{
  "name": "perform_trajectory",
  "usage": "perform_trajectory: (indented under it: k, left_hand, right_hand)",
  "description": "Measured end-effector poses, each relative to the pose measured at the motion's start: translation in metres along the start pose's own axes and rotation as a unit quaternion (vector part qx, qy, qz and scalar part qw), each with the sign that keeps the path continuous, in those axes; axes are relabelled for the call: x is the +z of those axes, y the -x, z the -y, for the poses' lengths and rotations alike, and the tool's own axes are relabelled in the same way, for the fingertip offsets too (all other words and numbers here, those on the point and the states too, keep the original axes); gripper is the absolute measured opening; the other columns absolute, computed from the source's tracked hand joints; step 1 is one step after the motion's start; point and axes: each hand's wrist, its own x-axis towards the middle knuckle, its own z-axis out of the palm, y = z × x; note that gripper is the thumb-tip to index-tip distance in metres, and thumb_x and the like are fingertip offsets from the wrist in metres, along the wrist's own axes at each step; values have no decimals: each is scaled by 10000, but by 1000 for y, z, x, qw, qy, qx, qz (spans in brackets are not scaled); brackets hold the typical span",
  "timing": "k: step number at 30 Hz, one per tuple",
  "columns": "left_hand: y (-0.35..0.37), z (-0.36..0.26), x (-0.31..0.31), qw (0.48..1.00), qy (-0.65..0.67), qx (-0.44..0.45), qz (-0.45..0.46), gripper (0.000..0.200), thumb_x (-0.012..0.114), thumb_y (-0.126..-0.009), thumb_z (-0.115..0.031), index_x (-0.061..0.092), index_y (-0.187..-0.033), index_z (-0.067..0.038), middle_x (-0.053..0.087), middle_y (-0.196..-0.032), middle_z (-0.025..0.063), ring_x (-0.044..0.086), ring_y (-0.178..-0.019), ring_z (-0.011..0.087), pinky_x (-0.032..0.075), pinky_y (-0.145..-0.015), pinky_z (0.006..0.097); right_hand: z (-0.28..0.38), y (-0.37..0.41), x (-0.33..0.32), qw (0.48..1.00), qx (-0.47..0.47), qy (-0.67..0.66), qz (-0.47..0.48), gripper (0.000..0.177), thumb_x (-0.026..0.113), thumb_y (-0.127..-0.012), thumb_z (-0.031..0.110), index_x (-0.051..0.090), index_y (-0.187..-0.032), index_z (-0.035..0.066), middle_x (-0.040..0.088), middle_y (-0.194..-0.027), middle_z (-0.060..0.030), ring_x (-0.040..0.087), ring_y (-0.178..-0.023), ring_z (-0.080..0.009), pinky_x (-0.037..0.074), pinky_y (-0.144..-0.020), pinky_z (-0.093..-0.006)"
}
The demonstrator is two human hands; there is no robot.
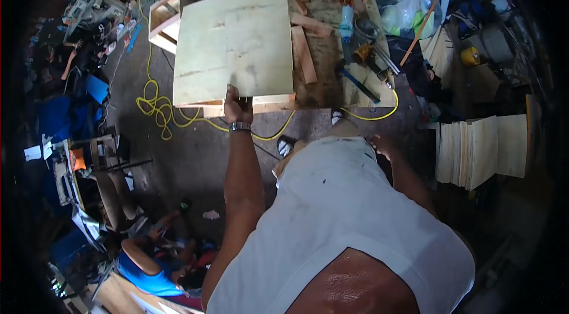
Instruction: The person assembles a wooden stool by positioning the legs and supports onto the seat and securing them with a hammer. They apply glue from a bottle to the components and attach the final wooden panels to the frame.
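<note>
The counter [332, 85] carries a large plywood sheet [237, 41] lying flat over its left part, with wooden slats [303, 53] just beside it. The left hand [237, 109] is clamped on the sheet's near edge. The right hand [382, 145] hangs by the hip, and I cannot tell whether it is curled or loose.

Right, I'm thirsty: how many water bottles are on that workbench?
1: a water bottle is on the workbench, to the right of the plywood sheet that the left hand grips. Clutter may hide others.
</note>
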Motion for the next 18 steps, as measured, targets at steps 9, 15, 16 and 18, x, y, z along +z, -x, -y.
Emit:
perform_trajectory:
  k: [9, 15, 16, 18]
  left_hand:
    - [2, 32, 37, 988, 101, 100, -60, 502, 539, -936, -507, 572, -1230, -102, 623, -1181, 54, 628, -1000, 256, 532, -866, 420]
    - [10, 47, 81, 950, 55, 196, -238, 572, 452, -1004, -448, 451, -1418, -53, 426, -1489, 74, 481, -1290, 267, 421, -1043, 458]
    - [-7, 49, 58, 939, 35, 201, -276, 560, 457, -1004, -432, 467, -1402, -37, 463, -1458, 82, 517, -1252, 277, 451, -1013, 454]
    - [-12, 51, 54, 944, 77, 217, -237, 513, 446, -1008, -417, 535, -1321, -22, 523, -1387, 107, 533, -1234, 288, 470, -994, 461]
  right_hand:
    - [68, -127, -73, 965, -262, 28, -20, 350, 596, -876, 255, 656, -1106, -1, 682, -850, -104, 637, -743, -179, 508, -679, -333]
    - [236, -160, -90, 889, -455, 28, 42, 430, 590, -908, 320, 601, -1195, 1, 664, -1094, -212, 625, -1062, -354, 469, -949, -411]
    - [282, -116, -108, 897, -431, 66, 79, 437, 593, -919, 323, 592, -1203, -9, 671, -1045, -197, 644, -994, -311, 485, -903, -388]
    - [308, -127, -100, 873, -469, -2, 138, 428, 609, -924, 301, 579, -1215, -12, 658, -938, -113, 620, -870, -175, 492, -794, -304]
